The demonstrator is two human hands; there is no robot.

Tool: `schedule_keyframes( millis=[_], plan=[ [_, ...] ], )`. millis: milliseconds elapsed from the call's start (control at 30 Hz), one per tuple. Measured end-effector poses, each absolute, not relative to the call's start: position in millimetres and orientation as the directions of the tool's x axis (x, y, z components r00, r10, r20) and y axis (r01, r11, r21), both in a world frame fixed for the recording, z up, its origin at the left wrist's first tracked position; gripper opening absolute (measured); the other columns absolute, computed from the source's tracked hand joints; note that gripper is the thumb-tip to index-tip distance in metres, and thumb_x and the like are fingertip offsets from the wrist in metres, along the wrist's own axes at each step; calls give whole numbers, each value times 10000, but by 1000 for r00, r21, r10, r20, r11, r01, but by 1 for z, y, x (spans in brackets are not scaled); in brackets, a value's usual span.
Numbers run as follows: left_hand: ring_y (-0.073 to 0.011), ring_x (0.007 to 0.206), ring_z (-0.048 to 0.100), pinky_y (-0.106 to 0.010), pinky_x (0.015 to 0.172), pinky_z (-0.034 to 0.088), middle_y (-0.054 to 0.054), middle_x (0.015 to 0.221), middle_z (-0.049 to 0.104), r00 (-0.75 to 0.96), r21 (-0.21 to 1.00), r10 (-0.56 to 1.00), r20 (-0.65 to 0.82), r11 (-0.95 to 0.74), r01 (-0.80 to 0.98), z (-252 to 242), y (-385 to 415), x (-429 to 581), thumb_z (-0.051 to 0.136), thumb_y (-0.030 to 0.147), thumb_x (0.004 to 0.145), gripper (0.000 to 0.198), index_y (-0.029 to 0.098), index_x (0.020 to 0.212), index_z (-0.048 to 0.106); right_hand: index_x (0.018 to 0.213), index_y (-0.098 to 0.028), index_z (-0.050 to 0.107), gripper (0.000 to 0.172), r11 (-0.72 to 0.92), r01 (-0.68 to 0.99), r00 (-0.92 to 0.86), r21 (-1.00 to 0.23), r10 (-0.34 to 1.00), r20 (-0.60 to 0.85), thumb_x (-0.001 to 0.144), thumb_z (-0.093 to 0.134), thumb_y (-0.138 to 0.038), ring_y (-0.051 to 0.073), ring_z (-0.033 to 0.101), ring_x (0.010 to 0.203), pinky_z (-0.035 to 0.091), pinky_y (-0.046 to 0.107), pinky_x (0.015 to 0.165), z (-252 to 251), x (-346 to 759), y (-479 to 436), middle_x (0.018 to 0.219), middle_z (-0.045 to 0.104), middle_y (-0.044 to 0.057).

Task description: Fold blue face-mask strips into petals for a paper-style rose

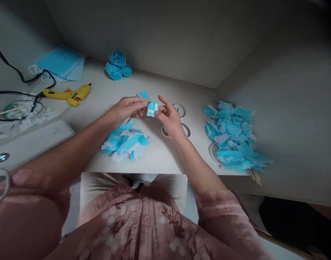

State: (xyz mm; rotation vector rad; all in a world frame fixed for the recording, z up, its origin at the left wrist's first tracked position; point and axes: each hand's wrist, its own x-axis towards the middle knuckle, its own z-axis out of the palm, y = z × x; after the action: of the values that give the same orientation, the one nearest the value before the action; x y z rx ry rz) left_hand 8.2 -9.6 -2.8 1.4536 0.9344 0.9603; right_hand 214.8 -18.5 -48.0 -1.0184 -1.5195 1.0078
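Observation:
Over the middle of the table, a small folded piece of blue and white sheet (152, 109) is pinched between my two hands. My left hand (129, 108) grips its upper left edge between thumb and fingers. My right hand (169, 115) holds its right side with the thumb and a finger, the index finger raised. Another blue scrap (143, 95) shows just behind my left fingers. Below my left hand lies a loose heap of blue and white cut pieces (127, 142). Pale ring-shaped things (187, 130) lie partly hidden under my right hand and wrist.
Several blue rolled flowers (118, 66) stand at the back. At left are a yellow glue gun (76, 95), a stack of blue sheets (59, 63), black cables and a white box-like device (35, 141). A large blue-white pile (233, 133) with thin sticks (254, 177) lies at right.

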Motion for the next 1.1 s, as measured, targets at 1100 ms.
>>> schedule_keyframes(
  millis=[1100],
  plan=[
    [-127,714,572,-268,735,439,8,726,655,313,994,945,98,-108,13,-9,-15,16,748,246,703,104,158,746,713,1457,-248,582,688,275,108,-224,-955,943,247,852,754,-525,181,623,880,556,371,896,-43,203,-28,966,704,31]
  ],
)
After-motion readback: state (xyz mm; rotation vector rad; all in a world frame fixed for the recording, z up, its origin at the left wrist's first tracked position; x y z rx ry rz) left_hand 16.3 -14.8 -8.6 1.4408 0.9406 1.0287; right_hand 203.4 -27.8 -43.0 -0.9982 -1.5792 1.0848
